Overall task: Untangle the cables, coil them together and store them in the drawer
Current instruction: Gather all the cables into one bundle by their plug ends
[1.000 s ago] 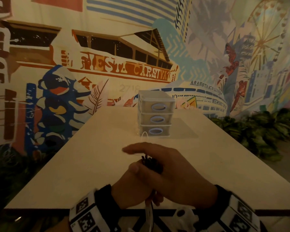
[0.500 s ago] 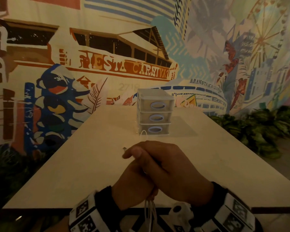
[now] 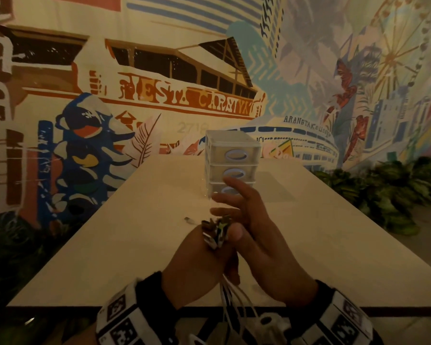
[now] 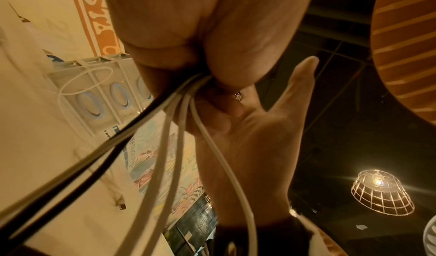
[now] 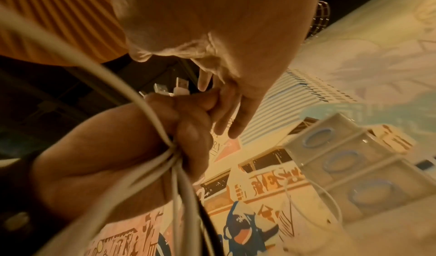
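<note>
Cables [image 3: 218,232] sit bunched in the left hand [image 3: 197,265], its fingers clamped round them, before the drawer unit [image 3: 232,168]; right hand [image 3: 256,232] open alongside. Align plug ends evenly before coiling.

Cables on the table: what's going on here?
A person is gathering cables into one bunch. The left hand grips the bundle with the connector ends sticking up; the right hand is open beside it, thumb against the plugs. The three-drawer unit behind has all drawers shut. One white cable lies on the table.
</note>
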`<state>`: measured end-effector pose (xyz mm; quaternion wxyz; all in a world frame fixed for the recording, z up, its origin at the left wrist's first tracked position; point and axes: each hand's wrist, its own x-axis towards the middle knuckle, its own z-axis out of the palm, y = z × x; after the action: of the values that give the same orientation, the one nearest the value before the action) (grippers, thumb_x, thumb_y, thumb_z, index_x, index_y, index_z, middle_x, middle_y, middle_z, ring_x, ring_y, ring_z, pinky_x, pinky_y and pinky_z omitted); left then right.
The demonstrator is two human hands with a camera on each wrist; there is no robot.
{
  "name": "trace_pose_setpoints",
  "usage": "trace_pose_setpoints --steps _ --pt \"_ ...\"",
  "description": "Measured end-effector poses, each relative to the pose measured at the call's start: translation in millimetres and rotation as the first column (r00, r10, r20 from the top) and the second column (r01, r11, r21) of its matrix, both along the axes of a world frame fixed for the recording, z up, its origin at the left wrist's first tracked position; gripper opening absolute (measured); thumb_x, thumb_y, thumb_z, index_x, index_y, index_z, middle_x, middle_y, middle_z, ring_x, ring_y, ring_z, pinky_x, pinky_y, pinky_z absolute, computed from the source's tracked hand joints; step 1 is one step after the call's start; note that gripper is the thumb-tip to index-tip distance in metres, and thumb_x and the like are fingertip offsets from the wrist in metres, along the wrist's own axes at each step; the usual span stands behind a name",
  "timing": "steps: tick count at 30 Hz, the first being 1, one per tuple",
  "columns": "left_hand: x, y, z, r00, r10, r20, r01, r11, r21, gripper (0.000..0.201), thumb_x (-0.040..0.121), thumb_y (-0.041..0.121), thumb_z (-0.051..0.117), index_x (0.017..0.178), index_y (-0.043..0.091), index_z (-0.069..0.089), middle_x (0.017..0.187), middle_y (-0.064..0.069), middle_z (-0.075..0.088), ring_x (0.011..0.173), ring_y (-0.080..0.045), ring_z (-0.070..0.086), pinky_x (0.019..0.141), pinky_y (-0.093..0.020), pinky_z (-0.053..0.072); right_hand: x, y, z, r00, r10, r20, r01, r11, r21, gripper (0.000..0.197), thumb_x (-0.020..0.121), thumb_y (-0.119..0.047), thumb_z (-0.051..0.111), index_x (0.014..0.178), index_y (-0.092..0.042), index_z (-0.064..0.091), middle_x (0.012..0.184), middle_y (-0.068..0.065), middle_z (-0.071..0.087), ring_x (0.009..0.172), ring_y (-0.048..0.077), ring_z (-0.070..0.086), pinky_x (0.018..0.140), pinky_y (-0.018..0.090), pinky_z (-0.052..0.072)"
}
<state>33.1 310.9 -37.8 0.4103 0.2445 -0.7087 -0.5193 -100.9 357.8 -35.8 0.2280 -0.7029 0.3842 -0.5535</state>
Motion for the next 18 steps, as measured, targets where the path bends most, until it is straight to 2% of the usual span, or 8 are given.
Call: trace_pose_setpoints --steps 2,4,6,8,10,12,14,18 --pt "0 -1 0 0.995 0.03 -0.091 -0.027 0.999 0.035 0.04 0.068 0.061 0.053 0.085 0.026 0.06 0.065 0.025 0.068 0.064 0.01 0.063 0.06 -0.007 0.047 -1 1 -10 0.999 0.04 0.033 -0.042 0.997 0.06 0.09 0.083 -0.067 0.066 0.155 -0.047 0.017 0.149 -0.012 0.049 0.12 0.005 0.06 0.091 0.033 0.052" --pt "-1 1 8 0.995 0.048 -0.09 -0.046 0.998 0.031 0.025 0.088 0.035 0.053 0.084 0.014 0.066 0.054 0.008 0.065 0.052 0.0 0.062 0.053 -0.009 0.046 -1 0 -20 0.983 0.164 0.082 -0.176 0.969 0.174 0.106 0.085 -0.028 0.081 0.156 -0.047 0.005 0.15 -0.006 0.049 0.122 0.006 0.06 0.096 0.032 0.052" --pt "4 1 11 0.994 0.062 -0.094 -0.063 0.998 -0.006 0.035 0.091 0.038 0.05 0.084 0.011 0.071 0.048 0.001 0.058 0.048 -0.006 0.061 0.056 -0.011 0.047 2 0 -30 0.948 0.282 0.149 -0.315 0.898 0.308 0.11 0.086 0.004 0.075 0.156 -0.041 0.004 0.147 0.002 0.053 0.129 0.018 0.06 0.103 0.041 0.051" --pt "5 0 12 0.997 0.028 -0.077 -0.024 0.999 0.043 0.033 0.091 0.041 0.051 0.089 0.016 0.072 0.05 -0.007 0.054 0.051 -0.018 0.062 0.061 -0.024 0.055 5 2 -31 0.954 0.259 0.152 -0.3 0.851 0.432 0.075 0.093 -0.004 0.07 0.149 -0.036 0.032 0.13 0.005 0.067 0.112 0.016 0.069 0.097 0.04 0.054" --pt "5 -1 12 0.994 -0.066 -0.084 0.074 0.993 0.09 0.028 0.092 0.039 0.053 0.094 0.017 0.071 0.051 -0.012 0.049 0.045 -0.024 0.056 0.054 -0.036 0.055 7 7 -27 0.979 0.198 0.045 -0.191 0.823 0.535 0.027 0.097 -0.032 0.067 0.123 -0.031 0.059 0.09 0.003 0.074 0.071 0.011 0.071 0.072 0.034 0.056" --pt "9 -4 11 0.983 -0.126 -0.132 0.147 0.976 0.163 0.029 0.095 0.036 0.052 0.1 0.013 0.068 0.05 -0.012 0.041 0.035 -0.02 0.042 0.045 -0.03 0.045 5 10 -26 0.985 0.174 -0.01 -0.132 0.783 0.609 0.025 0.094 -0.052 0.064 0.105 -0.03 0.067 0.063 0.004 0.064 0.048 0.011 0.059 0.051 0.025 0.049" --pt "15 -9 14 0.968 -0.154 -0.2 0.196 0.957 0.212 0.033 0.098 0.033 0.049 0.105 0.004 0.063 0.049 -0.008 0.035 0.033 -0.015 0.03 0.043 -0.024 0.035 7 15 -26 0.984 0.177 -0.014 -0.129 0.769 0.627 0.034 0.089 -0.061 0.061 0.092 -0.03 0.071 0.062 0.015 0.061 0.042 0.01 0.052 0.042 0.019 0.042" --pt "25 -21 26 0.922 -0.16 -0.354 0.28 0.904 0.323 0.033 0.1 0.03 0.045 0.1 0.003 0.064 0.048 -0.001 0.028 0.035 -0.009 0.021 0.042 -0.024 0.022 14 17 -41 0.977 0.138 -0.163 0.01 0.734 0.679 0.042 0.096 -0.055 0.058 0.075 -0.02 0.063 0.065 -0.001 0.058 0.052 0.004 0.055 0.056 0.016 0.044"
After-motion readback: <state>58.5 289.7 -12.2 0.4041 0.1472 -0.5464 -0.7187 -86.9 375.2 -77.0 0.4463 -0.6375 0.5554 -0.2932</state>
